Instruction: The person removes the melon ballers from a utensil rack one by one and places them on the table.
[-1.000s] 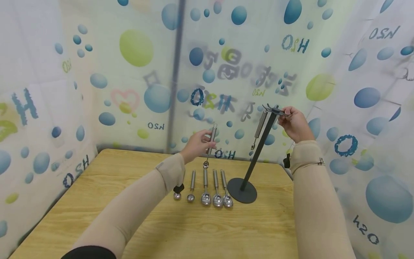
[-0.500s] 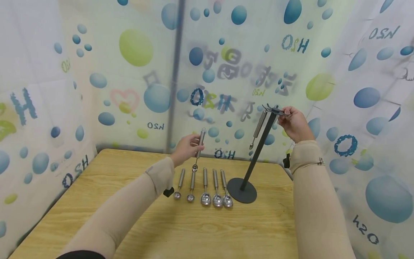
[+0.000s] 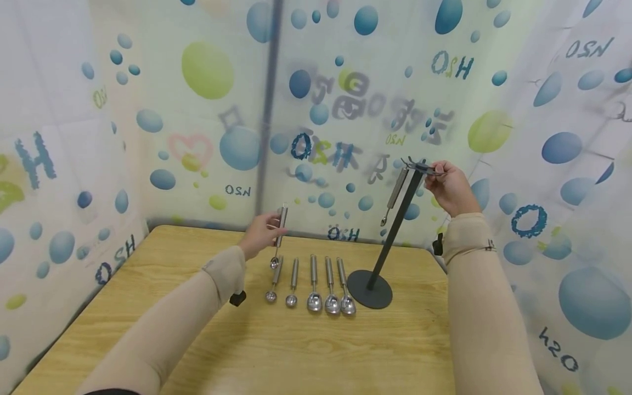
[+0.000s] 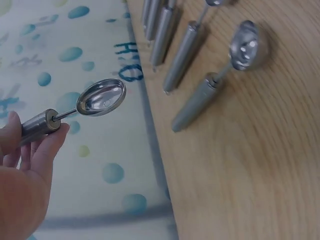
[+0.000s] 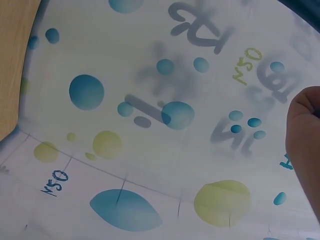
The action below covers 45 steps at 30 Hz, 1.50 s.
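Observation:
My left hand [image 3: 259, 237] pinches a small steel scoop [image 3: 281, 226] by its thick handle, with its bowl hanging down above the left end of a row of scoops. In the left wrist view that scoop's oval bowl [image 4: 102, 97] faces the camera, clear of the table. My right hand [image 3: 450, 189] grips a hook arm at the top of a dark metal stand [image 3: 395, 233]. From a hook on the stand's left side hangs another small scoop [image 3: 394, 192]. Only part of the right hand [image 5: 306, 135] shows in the right wrist view; its fingertips are hidden.
Several steel scoops lie side by side on the wooden table [image 3: 306, 356], the smaller round ones [image 3: 291, 300] at left and larger ones [image 3: 332, 304] near the stand's round base [image 3: 369, 299]. A patterned curtain [image 3: 207, 137] surrounds the table's back and sides.
My left hand has moved left and slightly down with its scoop, from above the row's middle to its left end. My right hand stays on the stand's top.

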Each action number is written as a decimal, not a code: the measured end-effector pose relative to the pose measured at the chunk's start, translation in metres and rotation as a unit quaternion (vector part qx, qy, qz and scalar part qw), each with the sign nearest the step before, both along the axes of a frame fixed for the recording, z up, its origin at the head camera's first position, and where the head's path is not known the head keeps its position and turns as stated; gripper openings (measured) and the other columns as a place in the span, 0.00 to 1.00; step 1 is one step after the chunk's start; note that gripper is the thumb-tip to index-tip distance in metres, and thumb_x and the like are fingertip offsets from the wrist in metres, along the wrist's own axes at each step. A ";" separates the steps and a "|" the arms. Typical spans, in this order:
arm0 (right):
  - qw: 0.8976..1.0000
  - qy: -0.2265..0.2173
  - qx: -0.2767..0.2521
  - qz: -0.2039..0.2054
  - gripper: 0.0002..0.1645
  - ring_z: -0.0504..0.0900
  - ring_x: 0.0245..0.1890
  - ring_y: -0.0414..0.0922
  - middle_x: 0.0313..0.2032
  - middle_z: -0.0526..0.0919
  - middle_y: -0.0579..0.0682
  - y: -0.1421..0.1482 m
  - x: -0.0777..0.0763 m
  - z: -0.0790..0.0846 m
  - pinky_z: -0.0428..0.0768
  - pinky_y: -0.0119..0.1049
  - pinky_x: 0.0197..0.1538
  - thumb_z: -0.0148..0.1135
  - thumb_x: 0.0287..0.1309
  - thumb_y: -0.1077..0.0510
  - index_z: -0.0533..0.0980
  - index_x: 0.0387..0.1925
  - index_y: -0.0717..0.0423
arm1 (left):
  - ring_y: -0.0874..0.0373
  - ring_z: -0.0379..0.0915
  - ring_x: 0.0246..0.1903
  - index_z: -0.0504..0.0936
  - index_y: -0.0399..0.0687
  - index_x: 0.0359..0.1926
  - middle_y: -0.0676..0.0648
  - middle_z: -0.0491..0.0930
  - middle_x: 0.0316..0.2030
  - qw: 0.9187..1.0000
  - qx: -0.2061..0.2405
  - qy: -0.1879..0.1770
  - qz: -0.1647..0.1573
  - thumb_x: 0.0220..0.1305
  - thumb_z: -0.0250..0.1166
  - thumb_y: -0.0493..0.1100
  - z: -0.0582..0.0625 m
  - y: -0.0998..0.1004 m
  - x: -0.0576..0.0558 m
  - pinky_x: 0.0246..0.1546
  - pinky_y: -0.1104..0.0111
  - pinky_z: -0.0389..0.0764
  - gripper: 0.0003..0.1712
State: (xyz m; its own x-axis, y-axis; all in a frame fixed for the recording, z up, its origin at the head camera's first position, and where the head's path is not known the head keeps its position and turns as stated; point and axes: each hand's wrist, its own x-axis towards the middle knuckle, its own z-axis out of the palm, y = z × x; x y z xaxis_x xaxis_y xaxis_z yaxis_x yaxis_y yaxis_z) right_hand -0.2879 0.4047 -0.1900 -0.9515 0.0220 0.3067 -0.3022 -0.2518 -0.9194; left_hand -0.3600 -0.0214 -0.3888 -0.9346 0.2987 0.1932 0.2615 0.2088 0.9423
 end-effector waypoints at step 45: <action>0.999 0.008 0.023 -0.033 0.19 0.65 0.27 0.46 0.25 0.68 0.50 -0.003 -0.004 -0.001 0.69 0.35 0.33 0.34 0.79 0.67 0.68 0.31 0.58 | 0.53 0.80 0.32 0.87 0.31 0.45 0.40 0.85 0.38 0.963 -0.254 -0.053 0.073 0.60 0.75 0.40 -0.097 -0.030 -0.017 0.27 0.67 0.83 0.17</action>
State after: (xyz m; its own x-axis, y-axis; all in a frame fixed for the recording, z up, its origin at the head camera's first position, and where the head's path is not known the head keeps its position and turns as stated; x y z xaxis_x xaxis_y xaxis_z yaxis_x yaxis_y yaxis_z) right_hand -0.2920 0.4013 -0.1913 -0.9435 0.0704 0.3239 -0.3314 -0.1874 -0.9247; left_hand -0.3766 -0.0517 -0.4853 -0.9802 0.1936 -0.0419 0.1025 0.6768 0.7290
